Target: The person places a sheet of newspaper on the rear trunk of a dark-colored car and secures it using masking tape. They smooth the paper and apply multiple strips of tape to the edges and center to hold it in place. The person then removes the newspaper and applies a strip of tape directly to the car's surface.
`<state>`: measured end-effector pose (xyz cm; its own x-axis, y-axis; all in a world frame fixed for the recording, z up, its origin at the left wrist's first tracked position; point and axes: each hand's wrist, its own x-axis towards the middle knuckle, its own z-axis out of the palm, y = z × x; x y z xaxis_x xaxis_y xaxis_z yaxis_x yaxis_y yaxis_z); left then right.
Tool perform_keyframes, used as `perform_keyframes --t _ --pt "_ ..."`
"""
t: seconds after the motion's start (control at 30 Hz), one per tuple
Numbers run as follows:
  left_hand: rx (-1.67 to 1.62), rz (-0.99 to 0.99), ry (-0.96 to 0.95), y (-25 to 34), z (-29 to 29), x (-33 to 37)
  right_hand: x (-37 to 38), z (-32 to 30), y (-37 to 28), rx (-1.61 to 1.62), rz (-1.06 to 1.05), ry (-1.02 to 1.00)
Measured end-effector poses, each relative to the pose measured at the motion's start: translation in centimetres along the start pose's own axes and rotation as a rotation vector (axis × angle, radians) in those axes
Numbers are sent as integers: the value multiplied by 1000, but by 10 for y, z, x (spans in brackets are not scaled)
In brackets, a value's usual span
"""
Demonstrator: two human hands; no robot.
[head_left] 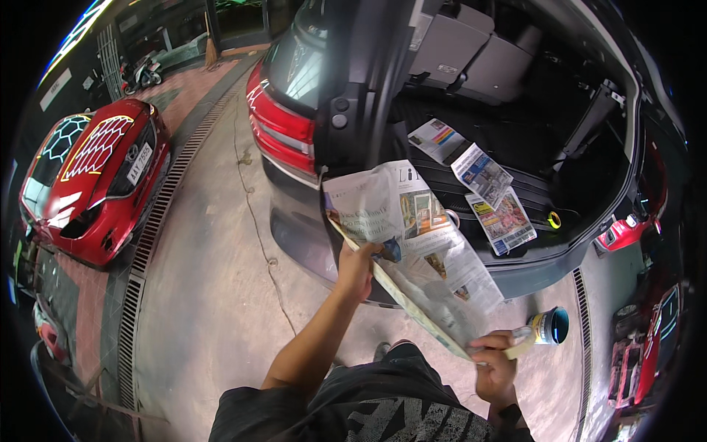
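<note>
A large newspaper sheet (434,243) hangs between my two hands in front of the car's open cargo area. A pale strip of masking tape (412,313) runs along its near edge. My left hand (356,271) is closed on that edge, near the sheet's left end. At the lower right corner, my right hand (495,366) is closed round a roll of masking tape (522,343), with its fingers at the end of the taped edge. Behind the sheet, several newspaper pieces (482,175) lie on the black cargo floor. A whitish ring (453,218) is partly hidden behind the sheet.
A yellow tape roll (554,219) lies near the cargo sill. On the ground to the right stands a bucket (551,326). The car's red tail light (283,132) is at left. A cable (258,236) crosses the floor; a red car (96,184) is parked further left.
</note>
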<state>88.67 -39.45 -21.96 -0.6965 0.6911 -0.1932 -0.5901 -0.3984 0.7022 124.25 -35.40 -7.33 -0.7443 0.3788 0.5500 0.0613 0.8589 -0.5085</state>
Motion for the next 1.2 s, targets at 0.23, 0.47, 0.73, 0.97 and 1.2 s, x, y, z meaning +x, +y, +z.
perform_keyframes --t 0.23,0.47,0.73,0.97,1.2 --pt "65 226 -549 -9 232 -48 -28 -137 92 -55 -109 889" --pt "437 1157 -622 28 369 47 33 -66 210 -393 21 626" --pt "668 737 534 -7 260 212 179 70 408 -594 -46 225" --pt "121 -233 231 -78 188 117 263 177 478 -539 286 -55" --pt "388 -474 -91 -53 29 -18 320 104 604 5 521 302"
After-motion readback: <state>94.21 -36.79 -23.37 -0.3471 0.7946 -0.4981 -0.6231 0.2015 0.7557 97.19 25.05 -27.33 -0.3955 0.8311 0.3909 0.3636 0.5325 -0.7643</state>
